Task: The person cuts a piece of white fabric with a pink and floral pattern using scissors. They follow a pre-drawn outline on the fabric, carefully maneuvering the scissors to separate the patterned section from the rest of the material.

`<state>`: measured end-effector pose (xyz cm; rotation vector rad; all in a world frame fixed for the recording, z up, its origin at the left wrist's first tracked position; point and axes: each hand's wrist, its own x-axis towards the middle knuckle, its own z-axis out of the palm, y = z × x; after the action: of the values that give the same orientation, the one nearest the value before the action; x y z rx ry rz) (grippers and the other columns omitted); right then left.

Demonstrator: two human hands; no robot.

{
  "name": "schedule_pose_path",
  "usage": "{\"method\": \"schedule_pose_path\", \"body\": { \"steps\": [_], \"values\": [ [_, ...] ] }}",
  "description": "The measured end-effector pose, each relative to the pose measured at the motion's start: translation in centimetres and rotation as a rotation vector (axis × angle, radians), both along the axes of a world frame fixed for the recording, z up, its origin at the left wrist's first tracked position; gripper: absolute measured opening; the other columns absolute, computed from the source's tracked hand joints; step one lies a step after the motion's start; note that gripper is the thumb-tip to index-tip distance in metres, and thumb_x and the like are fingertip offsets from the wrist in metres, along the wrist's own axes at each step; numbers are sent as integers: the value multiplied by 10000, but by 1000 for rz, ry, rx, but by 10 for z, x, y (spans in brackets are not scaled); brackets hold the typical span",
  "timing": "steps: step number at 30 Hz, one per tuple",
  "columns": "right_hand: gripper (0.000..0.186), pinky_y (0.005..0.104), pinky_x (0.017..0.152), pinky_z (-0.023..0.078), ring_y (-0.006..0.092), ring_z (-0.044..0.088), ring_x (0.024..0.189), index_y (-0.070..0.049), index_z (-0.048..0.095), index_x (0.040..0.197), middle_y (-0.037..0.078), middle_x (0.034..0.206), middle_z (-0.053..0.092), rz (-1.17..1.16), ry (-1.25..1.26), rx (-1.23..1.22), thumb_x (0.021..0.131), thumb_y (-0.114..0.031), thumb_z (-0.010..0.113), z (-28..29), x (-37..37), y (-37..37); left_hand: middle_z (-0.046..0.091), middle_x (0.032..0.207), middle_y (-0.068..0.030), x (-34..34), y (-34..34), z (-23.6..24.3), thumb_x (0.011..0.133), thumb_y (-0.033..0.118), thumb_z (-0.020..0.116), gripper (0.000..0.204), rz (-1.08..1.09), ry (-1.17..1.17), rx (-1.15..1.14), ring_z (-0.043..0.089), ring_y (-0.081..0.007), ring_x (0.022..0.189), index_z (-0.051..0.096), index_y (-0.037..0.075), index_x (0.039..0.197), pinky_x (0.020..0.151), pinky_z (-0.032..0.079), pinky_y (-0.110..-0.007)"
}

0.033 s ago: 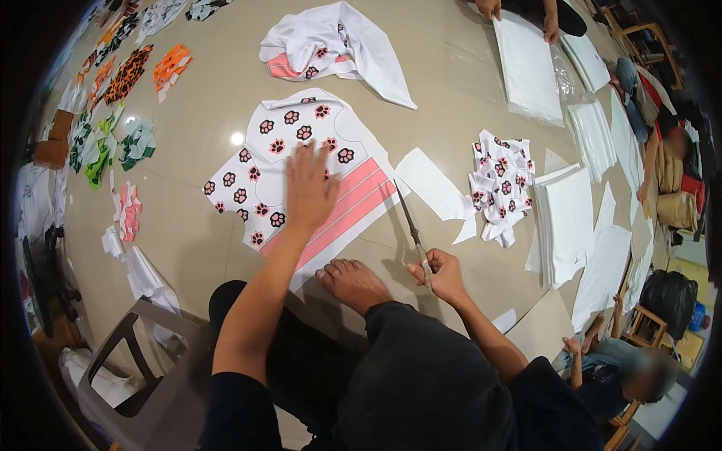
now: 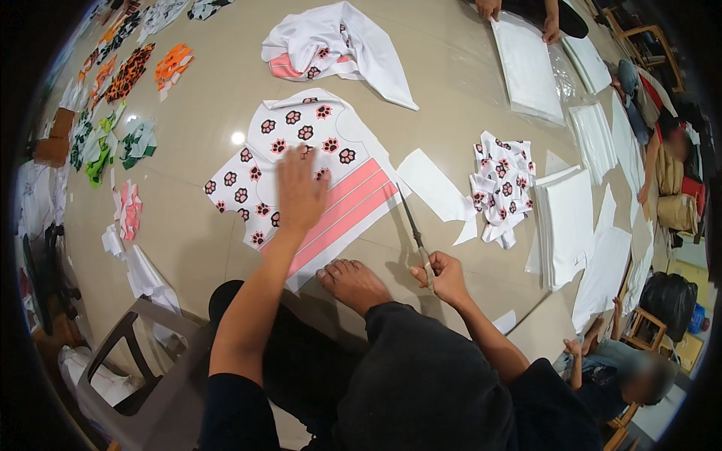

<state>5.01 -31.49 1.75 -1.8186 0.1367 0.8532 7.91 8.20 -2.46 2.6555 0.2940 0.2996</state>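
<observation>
A white fabric piece (image 2: 347,213) printed with paw prints and pink stripes lies spread on the floor before me. My left hand (image 2: 302,192) rests flat over its middle, fingers stretched out and slightly blurred. In my right hand (image 2: 445,278) is a long pair of scissors (image 2: 416,233), handles gripped, blades pointing at the striped right edge of the fabric. Close to the blade tips lies a plain white cloth offcut (image 2: 435,186). My bare foot (image 2: 352,283) is by the fabric's lower edge.
Crumpled white fabric (image 2: 368,56) lies beyond. Paw-print pieces (image 2: 502,184) are heaped at right, beside folded white cloth stacks (image 2: 568,225). Another person's hands (image 2: 551,28) touch white cloth at the top right. Coloured scraps (image 2: 98,154) and a grey plastic chair (image 2: 139,361) are at left.
My left hand has slid a little to the left across the fabric. The right hand and scissors have barely moved.
</observation>
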Motion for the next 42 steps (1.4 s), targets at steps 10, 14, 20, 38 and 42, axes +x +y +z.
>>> {"method": "schedule_pose_path", "body": {
  "steps": [10, 14, 20, 38, 42],
  "values": [
    [408, 266, 530, 389, 48, 530, 615, -82, 590, 808, -25, 684, 599, 104, 72, -53, 911, -267, 938, 2, -4, -11, 127, 1834, -220, -91, 129, -10, 1079, 636, 539, 881, 355, 407, 165, 63, -534, 1670, 253, 150, 1756, 1285, 39, -762],
    [421, 274, 547, 432, 63, 579, 640, -71, 595, 820, 3, 707, 639, 126, 91, -27, 907, -289, 945, -11, -15, -26, 118, 1838, -218, -94, 154, 6, 1081, 620, 540, 884, 309, 516, 254, 59, -532, 1672, 232, 152, 1764, 1291, 33, -750],
    [419, 303, 625, 576, 141, 729, 716, -45, 599, 863, 130, 828, 767, 155, 257, 142, 927, -288, 934, 7, -23, -10, 158, 1834, -206, -111, 187, -13, 1091, 591, 540, 871, 371, 317, 321, 101, -508, 1675, 250, 113, 1758, 1306, 65, -728],
    [411, 282, 598, 569, 101, 670, 661, -64, 593, 879, 81, 809, 740, 155, 341, 164, 924, -286, 936, 12, -12, 9, 597, 1403, -202, -27, -18, 24, 1013, 250, 703, 433, 95, 26, -89, 524, -439, 1361, 612, 76, 1399, 1148, 411, -583],
    [411, 278, 591, 562, 99, 660, 649, -64, 594, 874, 60, 789, 716, 170, 351, 158, 923, -285, 938, 0, -13, 16, 647, 1061, -102, -63, -59, 38, 920, 170, 787, 243, -79, 59, -200, 615, -328, 1056, 673, 88, 1118, 930, 490, -491]
  ]
}}
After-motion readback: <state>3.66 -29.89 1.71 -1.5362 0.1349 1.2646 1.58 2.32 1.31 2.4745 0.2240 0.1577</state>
